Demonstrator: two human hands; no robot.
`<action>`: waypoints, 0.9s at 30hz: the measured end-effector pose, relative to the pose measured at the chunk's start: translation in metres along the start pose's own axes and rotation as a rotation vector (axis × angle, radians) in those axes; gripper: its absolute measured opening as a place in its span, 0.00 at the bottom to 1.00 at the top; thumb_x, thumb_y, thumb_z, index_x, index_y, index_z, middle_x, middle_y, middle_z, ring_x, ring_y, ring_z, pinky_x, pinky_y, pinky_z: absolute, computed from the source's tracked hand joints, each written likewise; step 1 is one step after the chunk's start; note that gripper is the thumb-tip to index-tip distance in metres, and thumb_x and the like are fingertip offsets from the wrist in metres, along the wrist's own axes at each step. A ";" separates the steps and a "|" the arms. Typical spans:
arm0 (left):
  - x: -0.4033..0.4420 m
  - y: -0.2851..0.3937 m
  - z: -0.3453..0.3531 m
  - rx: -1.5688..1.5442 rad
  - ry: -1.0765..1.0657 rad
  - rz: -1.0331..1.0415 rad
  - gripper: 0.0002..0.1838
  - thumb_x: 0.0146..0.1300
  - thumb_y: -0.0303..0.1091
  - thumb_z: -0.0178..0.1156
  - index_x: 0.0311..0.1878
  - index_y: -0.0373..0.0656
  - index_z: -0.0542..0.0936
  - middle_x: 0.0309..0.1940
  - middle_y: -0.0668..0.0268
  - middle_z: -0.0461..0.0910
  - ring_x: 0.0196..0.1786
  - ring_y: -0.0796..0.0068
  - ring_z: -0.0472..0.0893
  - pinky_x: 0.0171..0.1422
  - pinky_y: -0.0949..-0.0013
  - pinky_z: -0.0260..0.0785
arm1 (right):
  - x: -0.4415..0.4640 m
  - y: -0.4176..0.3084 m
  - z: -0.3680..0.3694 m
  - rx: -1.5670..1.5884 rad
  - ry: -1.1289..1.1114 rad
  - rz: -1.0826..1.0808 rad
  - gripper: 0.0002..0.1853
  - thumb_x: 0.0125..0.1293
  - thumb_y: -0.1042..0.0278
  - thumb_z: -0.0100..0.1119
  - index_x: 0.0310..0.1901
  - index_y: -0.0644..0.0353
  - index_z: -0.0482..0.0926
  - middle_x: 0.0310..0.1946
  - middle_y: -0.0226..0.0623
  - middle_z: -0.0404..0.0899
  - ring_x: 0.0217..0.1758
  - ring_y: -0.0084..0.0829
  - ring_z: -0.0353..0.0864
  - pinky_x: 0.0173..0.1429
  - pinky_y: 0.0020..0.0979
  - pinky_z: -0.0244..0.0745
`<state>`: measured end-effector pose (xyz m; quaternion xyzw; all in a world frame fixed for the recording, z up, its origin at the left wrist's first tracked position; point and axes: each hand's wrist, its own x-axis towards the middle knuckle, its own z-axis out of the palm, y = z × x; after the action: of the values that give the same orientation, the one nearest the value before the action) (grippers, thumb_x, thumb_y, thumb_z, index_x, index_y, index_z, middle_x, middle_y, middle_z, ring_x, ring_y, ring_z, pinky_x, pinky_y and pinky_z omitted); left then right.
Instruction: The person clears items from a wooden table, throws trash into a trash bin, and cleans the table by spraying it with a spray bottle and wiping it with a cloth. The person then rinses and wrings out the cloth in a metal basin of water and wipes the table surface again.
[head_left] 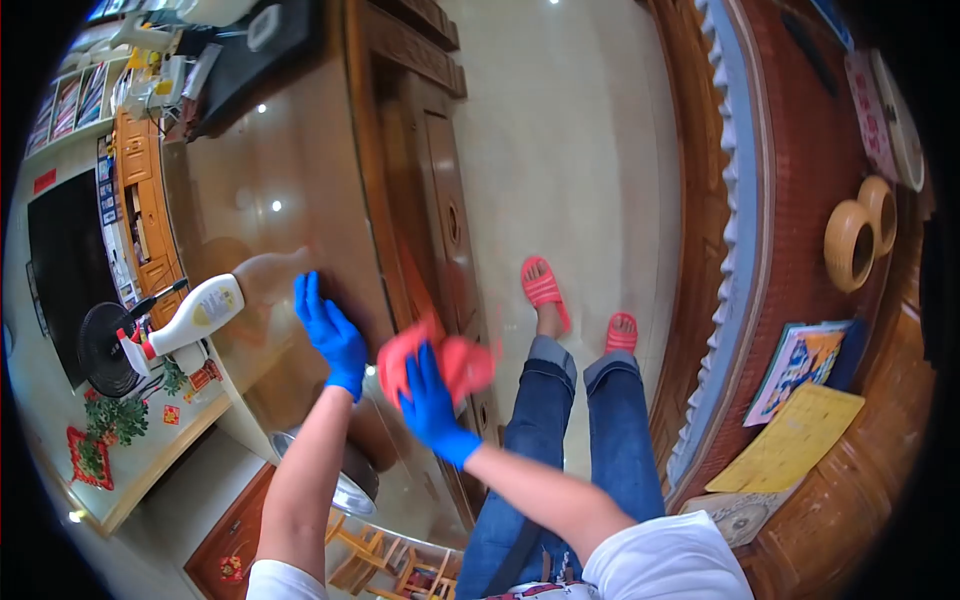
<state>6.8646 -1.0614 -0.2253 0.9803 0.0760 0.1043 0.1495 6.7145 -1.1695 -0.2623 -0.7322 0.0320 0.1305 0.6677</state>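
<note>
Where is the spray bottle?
The white spray bottle stands on the glossy table, in the head view's left part, left of the gloved left hand.

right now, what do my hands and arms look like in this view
Your left hand and right hand wear matching bright blue, close-fitting gloves that end around the wrists. Your forearms are bare, with plain white short sleeves above them. No watch or printed marking shows.
</note>
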 end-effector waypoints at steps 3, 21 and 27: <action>-0.004 0.000 -0.001 0.045 0.016 0.025 0.21 0.66 0.24 0.44 0.63 0.37 0.69 0.64 0.52 0.65 0.68 0.55 0.63 0.73 0.60 0.51 | -0.163 0.023 0.025 -0.029 -0.168 0.187 0.31 0.65 0.61 0.53 0.66 0.67 0.59 0.70 0.63 0.47 0.71 0.60 0.51 0.72 0.48 0.52; -0.069 0.022 -0.037 -0.461 0.414 0.073 0.19 0.68 0.27 0.47 0.60 0.33 0.70 0.61 0.52 0.70 0.66 0.60 0.67 0.71 0.64 0.54 | 0.165 -0.019 -0.016 0.222 0.120 -0.342 0.41 0.62 0.67 0.57 0.72 0.60 0.46 0.73 0.52 0.40 0.77 0.46 0.40 0.77 0.36 0.39; -0.374 0.051 -0.120 -0.670 0.169 -0.143 0.21 0.66 0.31 0.52 0.61 0.36 0.72 0.66 0.49 0.65 0.71 0.48 0.60 0.73 0.50 0.49 | -0.188 0.023 0.036 0.448 -0.016 0.158 0.38 0.67 0.70 0.51 0.73 0.56 0.42 0.75 0.40 0.36 0.78 0.36 0.36 0.78 0.33 0.33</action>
<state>6.4821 -1.1433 -0.1659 0.8568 0.1182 0.1936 0.4631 6.5227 -1.1606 -0.2430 -0.5599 0.1120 0.1777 0.8015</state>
